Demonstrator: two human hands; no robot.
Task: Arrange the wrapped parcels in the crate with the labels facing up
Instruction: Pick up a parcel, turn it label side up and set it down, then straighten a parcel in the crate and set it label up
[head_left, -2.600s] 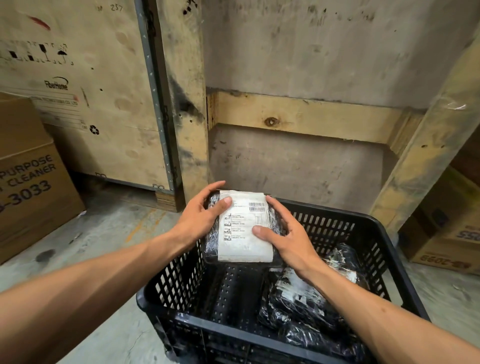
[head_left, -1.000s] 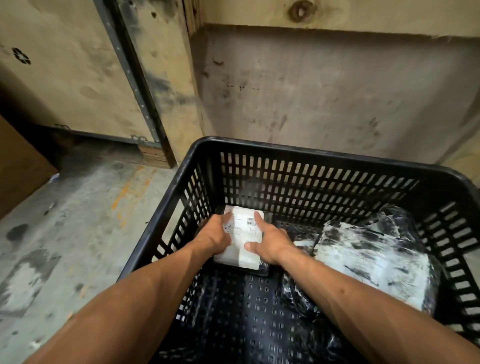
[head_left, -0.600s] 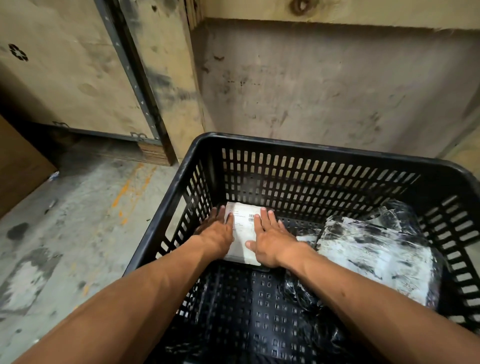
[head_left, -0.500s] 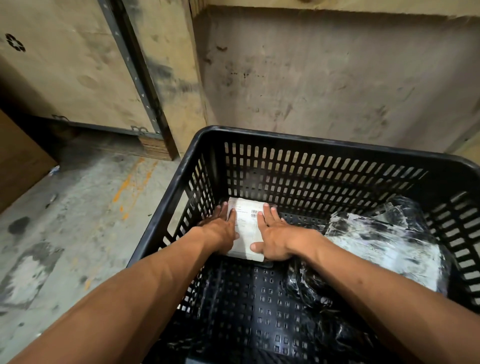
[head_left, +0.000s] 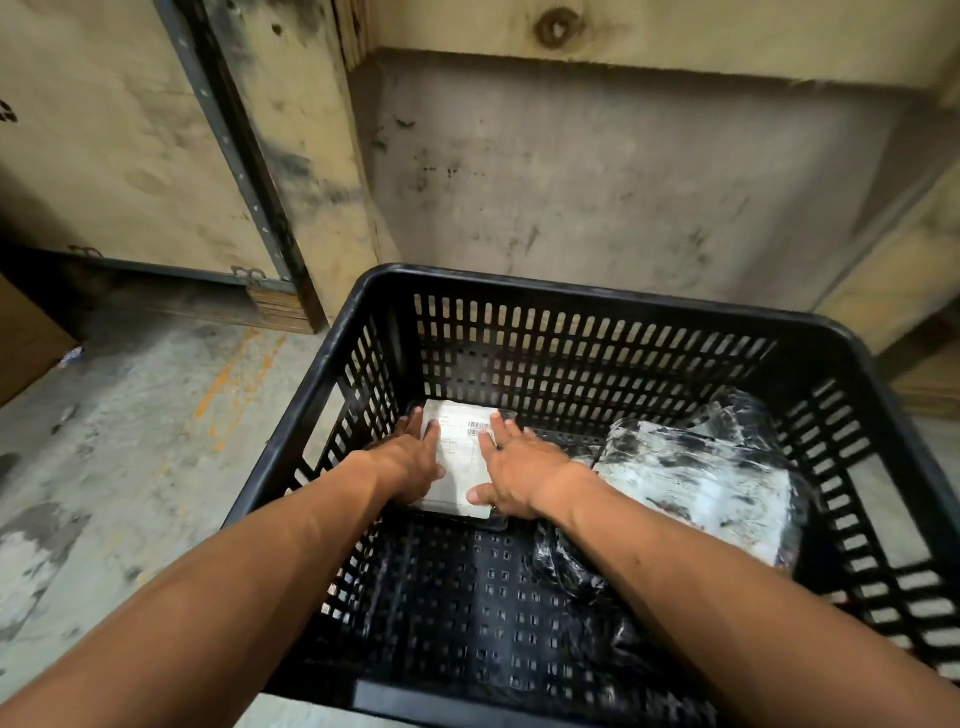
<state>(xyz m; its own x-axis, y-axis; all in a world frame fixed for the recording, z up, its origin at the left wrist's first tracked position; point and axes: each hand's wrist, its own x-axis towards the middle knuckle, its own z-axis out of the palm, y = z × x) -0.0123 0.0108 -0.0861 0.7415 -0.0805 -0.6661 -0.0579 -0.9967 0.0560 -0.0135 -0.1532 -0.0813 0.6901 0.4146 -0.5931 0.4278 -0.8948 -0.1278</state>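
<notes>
A black slotted crate (head_left: 571, 291) stands on the floor in front of me. In its far left corner lies a wrapped parcel (head_left: 460, 457), white label and barcode facing up. My left hand (head_left: 410, 460) rests flat on the parcel's left edge, fingers spread. My right hand (head_left: 514, 467) lies flat on its right edge, thumb at the near corner. Neither hand grips it. A larger black-wrapped parcel (head_left: 701, 478) with a smudged white face lies at the right. Another dark wrapped parcel (head_left: 566, 566) sits below it, partly hidden by my right forearm.
Bare perforated crate floor (head_left: 457, 597) shows at the near left. A plywood case (head_left: 130, 156) with a metal strip stands at the back left, a wooden wall (head_left: 597, 197) behind the crate. A cardboard box corner (head_left: 26, 348) is at the left edge. Concrete floor (head_left: 130, 441) lies left.
The parcel went from held above the crate down into its far left corner. My fingers let go of it and now lie flat on it.
</notes>
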